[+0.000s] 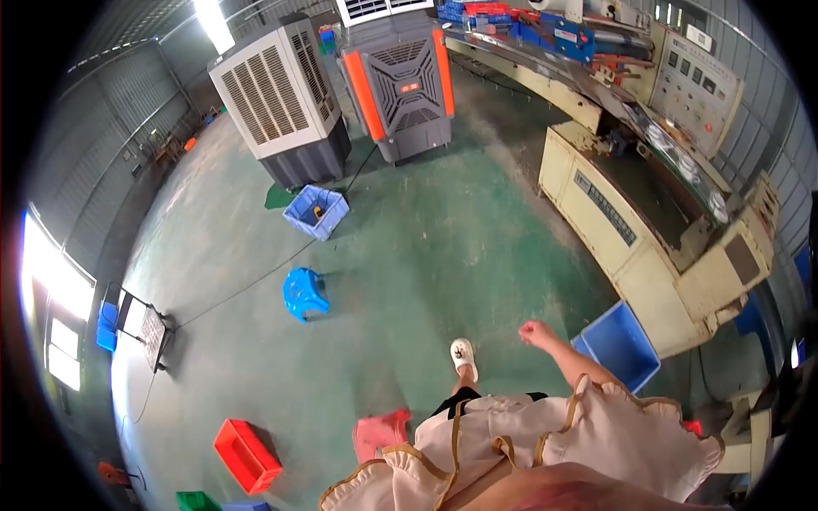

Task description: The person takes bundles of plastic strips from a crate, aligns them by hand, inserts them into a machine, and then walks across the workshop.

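Note:
My right hand [535,332] is held out over the green floor in front of my cream apron [545,426]. Its fingers are curled in, and nothing shows in them. Nearest to it is a blue plastic crate [619,347] on the floor, just right of my forearm; hand and crate are apart. My left hand is out of view. One foot in a white clog [463,358] is stepping forward below the hand.
On the right stands a long cream machine [596,204] with a control panel [694,85]. Two air coolers [273,102] are ahead. A blue stool [304,294], a light-blue crate [315,213], a red crate [247,456], a pink stool [381,433] and a trolley [152,336] stand leftward.

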A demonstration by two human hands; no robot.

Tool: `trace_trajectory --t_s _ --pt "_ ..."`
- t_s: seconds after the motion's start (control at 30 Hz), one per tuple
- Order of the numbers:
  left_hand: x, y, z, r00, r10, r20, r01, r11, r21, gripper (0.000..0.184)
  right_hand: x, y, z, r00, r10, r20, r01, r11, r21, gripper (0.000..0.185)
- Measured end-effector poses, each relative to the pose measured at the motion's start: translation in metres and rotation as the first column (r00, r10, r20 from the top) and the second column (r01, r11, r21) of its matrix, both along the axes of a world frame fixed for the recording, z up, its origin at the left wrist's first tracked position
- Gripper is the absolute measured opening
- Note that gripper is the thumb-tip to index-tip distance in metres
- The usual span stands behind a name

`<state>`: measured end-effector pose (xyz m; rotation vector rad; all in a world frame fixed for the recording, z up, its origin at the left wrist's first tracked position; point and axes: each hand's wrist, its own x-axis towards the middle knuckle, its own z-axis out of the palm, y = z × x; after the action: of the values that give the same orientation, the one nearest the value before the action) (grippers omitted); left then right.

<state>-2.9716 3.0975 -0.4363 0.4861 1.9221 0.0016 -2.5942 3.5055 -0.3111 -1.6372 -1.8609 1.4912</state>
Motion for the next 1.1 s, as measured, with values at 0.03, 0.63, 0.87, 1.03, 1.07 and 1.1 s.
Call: trace_trajectory --t_s 0.03,0.63,0.87,1.03,1.07,1.1 --pt "-0.012 0.028 -0.003 1.0 -0.012 -0.007 0.012 1.0 -0.005 0.028 0.001 0.016 -0.018 1.0 0.015 0.005 -0.015 0.999 -0.042 0.016" --pt "-0.198 0.715 0.009 0.778 -0.409 -0.476 0.597 0.717 0.361 0.048 0.086 0.214 -0.106 0.902 -0.28 0.329 0.392 0.852 -0.348 0.023" --pt "-0.139 0.795 -0.002 0.972 -0.219 -0.082 0.232 0.952 0.201 0.04 0.096 0.446 -0.125 0.894 -0.092 0.439 0.248 0.917 -0.313 0.024" --pt "-0.134 0.789 0.019 0.929 0.328 0.172 -0.303 0.94 -0.157 0.041 0.052 0.714 -0.062 0.865 -0.06 0.498 -0.093 0.956 0.277 0.028" --pt "-0.13 0.781 0.015 0.949 0.3 0.098 -0.298 0.954 -0.035 0.04 0.024 0.769 -0.037 0.877 -0.146 0.458 0.029 0.967 0.254 0.032" --pt "-0.127 0.775 0.013 0.953 0.297 0.059 -0.299 0.954 0.021 0.038 0.001 0.824 -0.022 0.849 -0.138 0.509 -0.016 0.958 0.285 0.03"
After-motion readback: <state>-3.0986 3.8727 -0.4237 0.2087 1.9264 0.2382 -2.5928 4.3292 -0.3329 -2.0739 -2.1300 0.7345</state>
